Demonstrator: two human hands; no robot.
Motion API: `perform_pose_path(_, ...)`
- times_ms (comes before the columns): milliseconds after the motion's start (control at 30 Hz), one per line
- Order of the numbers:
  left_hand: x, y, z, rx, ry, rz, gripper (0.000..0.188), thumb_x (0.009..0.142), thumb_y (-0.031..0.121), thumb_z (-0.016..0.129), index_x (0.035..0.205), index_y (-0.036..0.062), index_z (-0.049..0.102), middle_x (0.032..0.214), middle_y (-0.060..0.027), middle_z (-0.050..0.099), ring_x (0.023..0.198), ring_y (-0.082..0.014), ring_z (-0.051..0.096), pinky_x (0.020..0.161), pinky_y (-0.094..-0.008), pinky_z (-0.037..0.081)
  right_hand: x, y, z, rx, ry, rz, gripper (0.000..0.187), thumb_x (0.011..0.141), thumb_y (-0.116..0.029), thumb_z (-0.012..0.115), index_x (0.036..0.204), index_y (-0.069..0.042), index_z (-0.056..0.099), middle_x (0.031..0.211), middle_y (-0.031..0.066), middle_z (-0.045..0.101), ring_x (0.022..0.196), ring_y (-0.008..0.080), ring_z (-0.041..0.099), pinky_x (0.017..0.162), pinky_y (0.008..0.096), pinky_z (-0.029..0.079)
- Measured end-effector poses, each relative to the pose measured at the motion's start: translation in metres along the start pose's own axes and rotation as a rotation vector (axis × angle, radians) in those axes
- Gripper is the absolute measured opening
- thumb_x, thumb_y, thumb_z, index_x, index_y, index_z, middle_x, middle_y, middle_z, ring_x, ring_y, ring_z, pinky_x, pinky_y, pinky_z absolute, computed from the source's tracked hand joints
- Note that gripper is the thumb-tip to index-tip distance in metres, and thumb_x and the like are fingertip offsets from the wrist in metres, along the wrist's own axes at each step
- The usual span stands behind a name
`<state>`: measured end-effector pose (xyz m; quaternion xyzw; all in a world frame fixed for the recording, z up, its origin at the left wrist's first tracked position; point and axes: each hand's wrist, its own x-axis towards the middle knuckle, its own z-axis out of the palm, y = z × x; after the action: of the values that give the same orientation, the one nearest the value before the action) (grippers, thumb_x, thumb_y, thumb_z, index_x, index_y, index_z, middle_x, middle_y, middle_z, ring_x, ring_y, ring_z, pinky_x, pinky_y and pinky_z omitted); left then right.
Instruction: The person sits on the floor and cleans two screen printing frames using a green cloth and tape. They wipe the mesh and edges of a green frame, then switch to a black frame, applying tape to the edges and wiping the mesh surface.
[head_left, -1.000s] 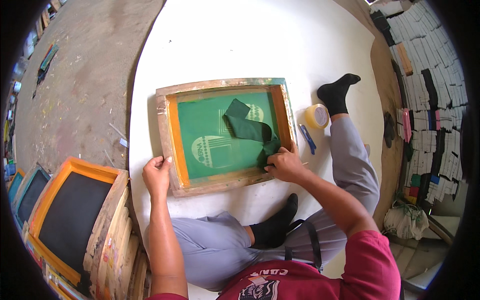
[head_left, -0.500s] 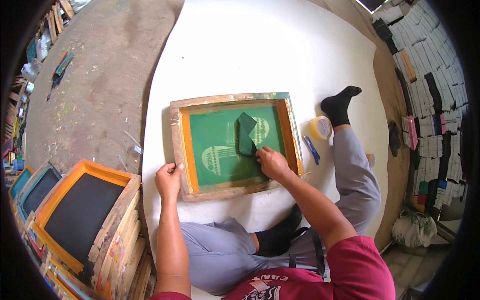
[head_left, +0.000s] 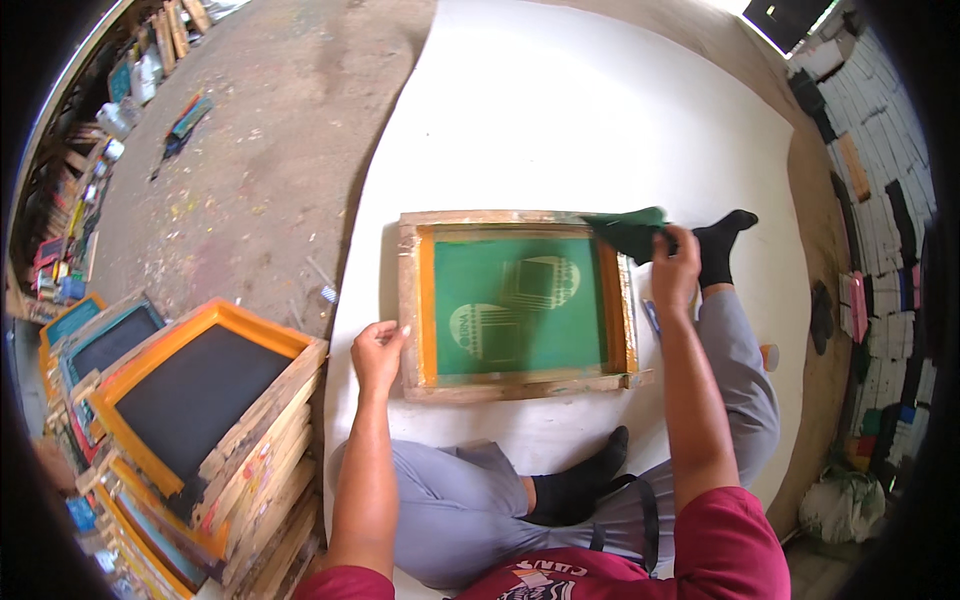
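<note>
A wooden screen-printing frame (head_left: 412, 300) with orange inner sides lies in front of me. Its green mesh (head_left: 480, 270) bears two pale, sole-shaped designs with stripes and dots. My left hand (head_left: 378, 352) is at the frame's left edge, fingers curled and thumb against the wood. Above the frame's far right corner, my right hand (head_left: 677, 262) grips a dark green cloth-like piece (head_left: 632, 232), smeared by motion. Beside the right rail, a blue cutter-like tool (head_left: 652, 318) shows only in part behind my right wrist.
White sheeting (head_left: 560, 110) spreads under the frame and my legs. More framed screens (head_left: 210, 390) are stacked at the left. My outstretched foot in a black sock (head_left: 722, 245) is close to my right hand. Stacked white material (head_left: 880, 200) lines the right side.
My right hand has lifted the dark green piece off the mesh and carried it to the far right, past the frame's corner. My left hand stays by the left edge. The whole view has shifted.
</note>
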<state>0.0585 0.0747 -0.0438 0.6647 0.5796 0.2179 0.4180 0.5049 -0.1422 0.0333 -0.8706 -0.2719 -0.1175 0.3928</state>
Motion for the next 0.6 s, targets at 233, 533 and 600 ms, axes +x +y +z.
perform_pose_path(233,-0.028,0.017,-0.027,-1.084,-0.37,-0.35,0.073,0.105,0.07,0.049,0.128,0.0041,0.071,0.117,-0.0124,0.074,0.099,-0.0225,0.07,0.093,-0.0388,0.056,-0.04,-0.063,-0.007,-0.323,-0.301,-0.143,0.052,0.091,-0.02,0.079,0.14,-0.012,0.063,0.142,0.0237,0.061,0.124,0.0435,0.064,0.097,0.0509,0.056)
perform_pose_path(533,-0.108,0.069,-0.054,-1.665,-0.71,-0.345,0.104,0.097,0.089,0.031,0.146,0.0025,0.062,0.145,-0.0139,0.063,0.135,-0.0319,0.056,0.116,-0.0485,0.041,-0.19,-0.24,-0.001,0.465,-0.423,-0.604,0.029,0.083,-0.015,0.087,0.108,-0.007,0.076,0.101,0.0099,0.076,0.091,0.0301,0.073,0.077,0.0391,0.06)
perform_pose_path(600,-0.123,0.081,-0.058,-1.757,-0.775,-0.325,0.107,0.096,0.09,0.03,0.15,0.002,0.059,0.145,-0.0122,0.063,0.137,-0.0286,0.053,0.121,-0.0475,0.035,-0.2,-0.248,-0.006,0.459,-0.411,-0.698,0.028,0.083,-0.015,0.086,0.108,-0.007,0.076,0.1,0.009,0.076,0.09,0.0287,0.073,0.076,0.0381,0.06)
